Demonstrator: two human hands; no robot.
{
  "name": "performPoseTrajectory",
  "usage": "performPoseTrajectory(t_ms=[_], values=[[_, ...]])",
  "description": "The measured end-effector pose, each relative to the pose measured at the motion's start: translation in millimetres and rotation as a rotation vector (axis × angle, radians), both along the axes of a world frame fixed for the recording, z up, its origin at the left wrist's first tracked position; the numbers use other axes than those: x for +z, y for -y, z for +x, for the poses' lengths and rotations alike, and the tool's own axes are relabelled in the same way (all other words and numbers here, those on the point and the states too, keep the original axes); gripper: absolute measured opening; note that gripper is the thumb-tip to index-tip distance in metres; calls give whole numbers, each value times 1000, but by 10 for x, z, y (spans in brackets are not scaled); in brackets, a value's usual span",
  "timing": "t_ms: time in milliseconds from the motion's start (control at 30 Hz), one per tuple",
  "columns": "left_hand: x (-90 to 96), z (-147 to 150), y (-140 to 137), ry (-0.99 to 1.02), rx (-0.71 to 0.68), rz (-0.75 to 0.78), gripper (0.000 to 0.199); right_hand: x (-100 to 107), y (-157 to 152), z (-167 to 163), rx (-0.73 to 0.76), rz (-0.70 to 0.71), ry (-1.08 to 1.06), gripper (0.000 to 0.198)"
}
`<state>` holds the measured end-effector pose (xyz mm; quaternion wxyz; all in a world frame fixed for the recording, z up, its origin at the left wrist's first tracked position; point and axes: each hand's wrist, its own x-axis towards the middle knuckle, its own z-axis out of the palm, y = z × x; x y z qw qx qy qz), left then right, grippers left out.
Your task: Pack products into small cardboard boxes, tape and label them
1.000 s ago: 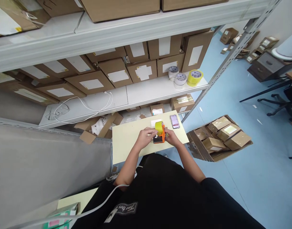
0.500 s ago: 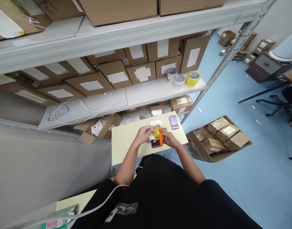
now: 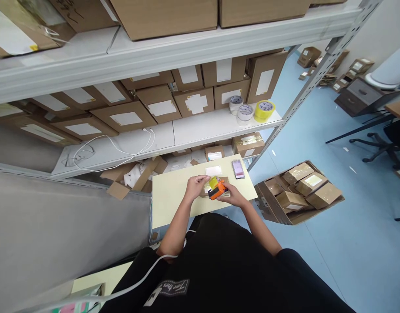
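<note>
My right hand (image 3: 233, 195) grips an orange and dark tape dispenser (image 3: 216, 191) over the pale yellow table. A yellow roll of packing tape (image 3: 213, 182) sits in the dispenser. My left hand (image 3: 196, 187) is closed in a pinch at the left edge of the roll, on the tape; the loose end itself is too small to make out. Beneath both hands lies a small cardboard box (image 3: 205, 190), largely covered by the dispenser and fingers.
A white paper (image 3: 213, 170) and a phone (image 3: 238, 169) lie on the table (image 3: 167, 195). Tape rolls (image 3: 244, 112) and labelled boxes (image 3: 160, 106) stand on the shelf ahead. At right, a large carton (image 3: 273, 208) holds several small boxes. A white cable (image 3: 137, 282) crosses at lower left.
The dispenser has turned in my right hand, its dark end now pointing lower left. My right hand has rolled further under it. My left hand remains pinched by the roll, slightly lower.
</note>
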<state>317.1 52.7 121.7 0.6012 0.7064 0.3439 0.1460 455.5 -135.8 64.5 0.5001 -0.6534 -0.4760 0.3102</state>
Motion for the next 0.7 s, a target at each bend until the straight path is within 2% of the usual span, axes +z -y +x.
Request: performPoseTrajectory(t_ms=[200,333,467,567,700], values=[[-64,-2,29,4,45,196,33,-148,-65,-33,-111,-38,-39,56],[-48,-54,22,-11,14,261,27,-177,-44,16,-154,-141,42,51],[-116,-194,-140,-1,210,303,30,-226,64,187,-195,-346,159,54],[-364,-339,-306,-48,303,253,31,-280,86,335,-169,-527,270,58],[-923,-492,-382,-192,409,38,36,-347,-106,419,-100,-731,404,65]])
